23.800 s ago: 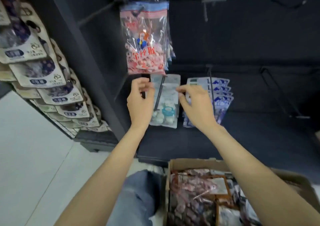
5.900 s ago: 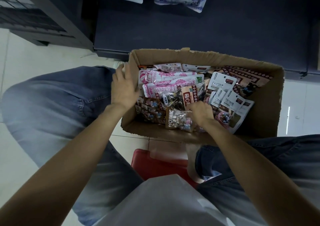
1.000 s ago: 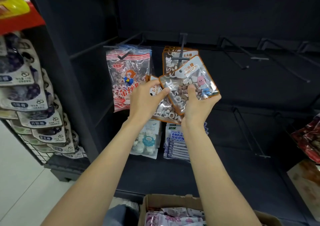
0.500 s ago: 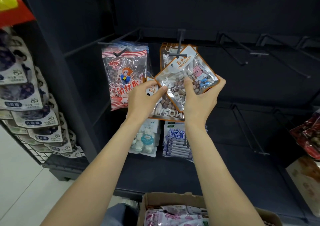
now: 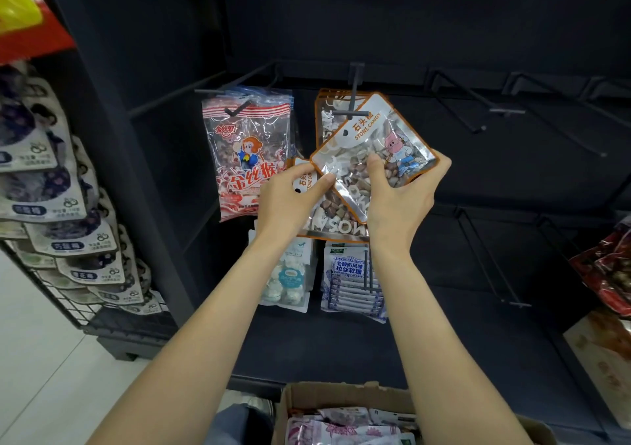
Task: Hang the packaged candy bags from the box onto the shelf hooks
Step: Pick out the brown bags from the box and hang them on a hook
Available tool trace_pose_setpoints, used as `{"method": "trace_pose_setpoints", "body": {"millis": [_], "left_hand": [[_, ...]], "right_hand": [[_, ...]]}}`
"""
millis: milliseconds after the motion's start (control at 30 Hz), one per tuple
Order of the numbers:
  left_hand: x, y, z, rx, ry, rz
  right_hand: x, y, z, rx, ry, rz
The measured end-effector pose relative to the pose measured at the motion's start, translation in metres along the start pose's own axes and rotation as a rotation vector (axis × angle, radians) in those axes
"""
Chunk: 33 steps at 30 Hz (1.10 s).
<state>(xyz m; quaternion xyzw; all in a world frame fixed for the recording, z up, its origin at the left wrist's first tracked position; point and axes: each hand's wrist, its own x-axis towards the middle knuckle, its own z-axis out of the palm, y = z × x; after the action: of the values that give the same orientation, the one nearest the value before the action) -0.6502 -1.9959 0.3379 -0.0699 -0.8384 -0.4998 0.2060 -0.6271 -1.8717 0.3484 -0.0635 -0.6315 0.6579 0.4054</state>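
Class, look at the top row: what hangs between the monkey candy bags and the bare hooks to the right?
In the head view, stone candy bags hang there on one hook.

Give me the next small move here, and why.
Probably level the tilted stone candy bag and bring its hang hole to the hook tip. The right hand holds it slanted just below the hook, not yet threaded; same-brand bags already hang there. The left hand holds another bag.
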Motion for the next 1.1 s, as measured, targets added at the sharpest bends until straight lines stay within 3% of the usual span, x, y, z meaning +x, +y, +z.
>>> {"method": "trace_pose_setpoints", "body": {"millis": [433, 667, 833, 967, 1100], "left_hand": [[-0.002, 0.004, -0.002, -0.027, 0.002, -0.023], [0.012, -0.001, -0.004, -0.01, -0.006, -0.017], [0.036, 0.002, -0.015, 0.134, -0.015, 0.003], [0.024, -0.007, -0.023, 0.28, -0.1, 0.042], [0.009, -0.02, -0.033, 0.368, -0.254, 0.106]], "right_hand": [[0.002, 0.001, -0.001, 0.008, -0.028, 0.015], [0.016, 0.008, -0.009, -0.008, -0.103, 0.133], [0.055, 0.015, -0.014, -0.391, -0.285, -0.085], [0.081, 0.035, 0.012, -0.598, -0.258, -0.272], [0.092, 0.057, 0.037, -0.862, -0.286, -0.255]]}}
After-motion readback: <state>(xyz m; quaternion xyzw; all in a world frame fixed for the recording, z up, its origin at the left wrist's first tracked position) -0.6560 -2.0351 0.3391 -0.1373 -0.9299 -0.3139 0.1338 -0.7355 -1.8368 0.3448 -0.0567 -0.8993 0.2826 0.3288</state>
